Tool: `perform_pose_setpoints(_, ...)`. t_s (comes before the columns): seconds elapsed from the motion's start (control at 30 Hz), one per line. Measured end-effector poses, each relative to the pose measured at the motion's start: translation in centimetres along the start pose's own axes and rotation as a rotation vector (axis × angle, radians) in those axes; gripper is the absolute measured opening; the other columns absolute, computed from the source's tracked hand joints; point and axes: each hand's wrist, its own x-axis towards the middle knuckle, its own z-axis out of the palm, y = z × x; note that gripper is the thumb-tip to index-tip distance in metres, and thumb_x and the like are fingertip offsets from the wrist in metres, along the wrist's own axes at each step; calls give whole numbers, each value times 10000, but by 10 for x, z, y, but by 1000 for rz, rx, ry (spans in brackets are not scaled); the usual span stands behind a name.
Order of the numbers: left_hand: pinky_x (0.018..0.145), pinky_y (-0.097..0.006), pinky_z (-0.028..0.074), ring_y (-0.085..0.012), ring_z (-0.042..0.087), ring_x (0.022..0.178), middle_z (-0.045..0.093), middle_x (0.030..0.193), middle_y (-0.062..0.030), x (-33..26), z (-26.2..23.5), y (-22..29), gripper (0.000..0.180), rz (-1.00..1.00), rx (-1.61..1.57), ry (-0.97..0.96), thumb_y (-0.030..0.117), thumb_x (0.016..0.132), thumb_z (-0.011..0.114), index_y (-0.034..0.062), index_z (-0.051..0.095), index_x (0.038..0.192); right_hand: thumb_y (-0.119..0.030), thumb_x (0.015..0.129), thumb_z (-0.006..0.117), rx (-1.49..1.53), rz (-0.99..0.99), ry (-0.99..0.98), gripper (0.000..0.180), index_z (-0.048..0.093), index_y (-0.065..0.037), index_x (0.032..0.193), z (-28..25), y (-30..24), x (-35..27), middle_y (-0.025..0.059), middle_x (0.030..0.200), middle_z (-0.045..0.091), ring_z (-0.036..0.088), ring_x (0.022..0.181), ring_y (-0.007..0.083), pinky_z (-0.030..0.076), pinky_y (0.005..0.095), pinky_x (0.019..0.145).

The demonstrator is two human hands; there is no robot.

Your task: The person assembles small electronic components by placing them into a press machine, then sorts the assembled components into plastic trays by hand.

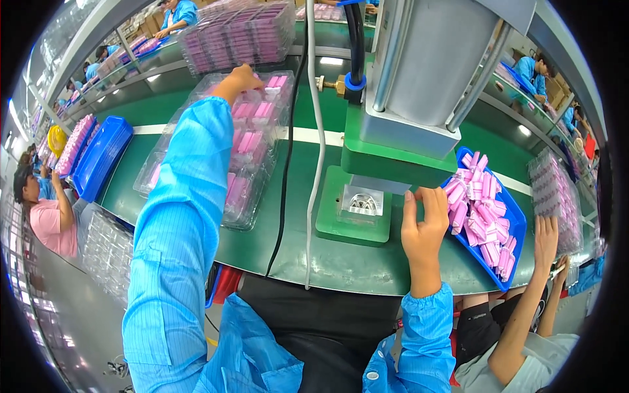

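while your left hand (pixel 244 80) is at the clear tray (pixel 240 221), touch the pink pieces (pixel 264 110) lightly, so that their neighbours sit straight; whether those fingers are clamped on one, you cannot tell from this view. your right hand (pixel 424 219) is just beside the press (pixel 419 72), its thumb and fingers slightly apart with nothing visible between them; best keep them out of the gap above the shiny fixture (pixel 363 203). you have one press, one fixture, at least one tray under your left arm, and one blue bin (pixel 518 229) just right of your right hand, its heaped pink pieces too jumbled to count. one black cable (pixel 287 154) and one white cable (pixel 322 137) hang between your arms.
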Motion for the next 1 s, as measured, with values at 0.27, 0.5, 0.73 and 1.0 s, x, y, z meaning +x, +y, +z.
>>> perform_pose_setpoints(0.27, 809, -454, 570, -364, 719, 957, 737, 986, -198, -63, -53, 92, 331, 208, 63, 253, 343, 845, 732, 35, 746, 966, 53, 847, 661, -7, 25, 37, 302, 662, 4, 1145, 0, 12, -6, 116, 835, 571, 551, 776, 277, 456, 388, 720)
perform_pose_setpoints(0.5, 673, -332, 519, -131, 665, 744, 738, 807, -107, -258, -42, 165, 356, 500, -733, -245, 331, 873, 794, -15, 727, 925, 25, 857, 663, 47, 43, 69, 273, 678, -16, 1127, -6, 12, -2, 97, 806, 575, 554, 759, 261, 454, 382, 705)
perform_pose_setpoints(0.73, 818, -334, 560, -178, 676, 923, 720, 1012, -119, -322, -9, 216, 407, 552, -980, -364, 184, 891, 782, -2, 634, 1221, -43, 850, 718, 282, 71, -23, 248, 707, -19, 1096, 2, 1, -2, 82, 810, 610, 593, 768, 209, 477, 334, 705)
perform_pose_setpoints(1.0, 855, -369, 552, -243, 686, 966, 684, 1128, -173, -324, -7, 215, 455, 794, -896, -241, 167, 874, 775, 3, 611, 1265, -94, 847, 752, 502, 98, -243, 258, 718, 10, 1080, 9, -4, 5, 66, 823, 632, 585, 741, 166, 472, 311, 678)
